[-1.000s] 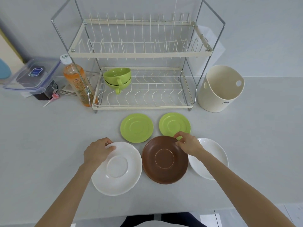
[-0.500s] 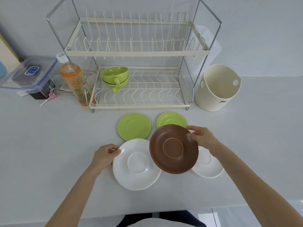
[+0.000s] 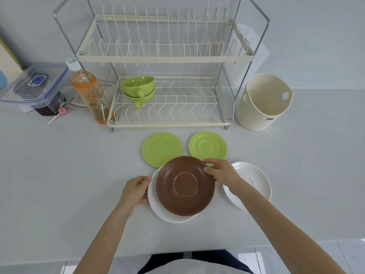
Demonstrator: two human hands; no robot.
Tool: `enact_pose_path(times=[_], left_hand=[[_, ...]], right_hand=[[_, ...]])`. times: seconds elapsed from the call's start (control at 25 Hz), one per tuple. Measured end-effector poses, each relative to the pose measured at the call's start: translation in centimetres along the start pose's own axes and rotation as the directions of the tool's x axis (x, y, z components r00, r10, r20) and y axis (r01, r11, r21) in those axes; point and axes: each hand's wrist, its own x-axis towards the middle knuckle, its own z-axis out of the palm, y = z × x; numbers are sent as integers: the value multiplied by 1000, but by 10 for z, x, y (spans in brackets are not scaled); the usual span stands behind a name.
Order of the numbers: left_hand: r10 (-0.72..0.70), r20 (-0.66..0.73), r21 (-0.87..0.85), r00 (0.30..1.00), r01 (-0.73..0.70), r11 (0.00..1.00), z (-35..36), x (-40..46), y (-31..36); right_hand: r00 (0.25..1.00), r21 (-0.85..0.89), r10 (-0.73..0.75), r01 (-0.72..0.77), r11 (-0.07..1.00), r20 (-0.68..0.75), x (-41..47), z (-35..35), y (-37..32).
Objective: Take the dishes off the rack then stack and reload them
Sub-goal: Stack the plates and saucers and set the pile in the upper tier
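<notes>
stacking is the step in hand: the right hand [image 3: 222, 172] pinches the far right rim of the brown saucer [image 3: 185, 185] between thumb and curled fingers, its grip closed on that edge, and holds the saucer over the white saucer [image 3: 167, 214] directly beneath it. the left hand [image 3: 135, 191] curls around the white saucer's left rim, its grip steadying that dish on the desk [image 3: 69, 175]. whether the brown saucer already rests on the white one or sits a little above it, i cannot tell; it looks slightly tilted.

just beyond the right grip lie two green saucers [image 3: 161, 148] flat on the desk, side by side, and just to the right of that grip, under the forearm, sits a second white saucer [image 3: 254, 180]. farther off stands the rack [image 3: 166, 60], its upper tier bare, two nested green cups [image 3: 138, 89] in the left corner of the lower tier.

next, i judge, the brown saucer must be settled centred on the white one and released, then the remaining saucers gathered onto the pile before reloading.

the right forearm hides part of the second white saucer, and the right hand covers the near edge of one green saucer. most of the lower white saucer is covered by the brown one. the fingertips under both rims are out of sight.
</notes>
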Motion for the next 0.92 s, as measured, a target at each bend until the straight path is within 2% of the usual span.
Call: enact_pose_path(times=[0.16, 0.24, 0.52, 0.76, 0.92], left_hand=[[13, 33, 4, 999, -13, 1000, -1, -1, 0], [26, 49, -8, 998, -25, 1000, -1, -2, 0], [40, 115, -51, 993, -35, 998, 3, -4, 3], [31, 87, -60, 996, -26, 998, 19, -4, 10], [29, 96, -70, 995, -23, 997, 23, -5, 12]], right_hand=[[993, -279, -107, 87, 956, -58, 1, 9, -1], [991, -340, -126, 104, 935, -44, 1, 13, 3], [987, -313, -150, 123, 942, -63, 3, 12, 10], [990, -321, -142, 129, 938, -20, 4, -2, 10], [970, -369, -228, 183, 911, -83, 3, -35, 11]])
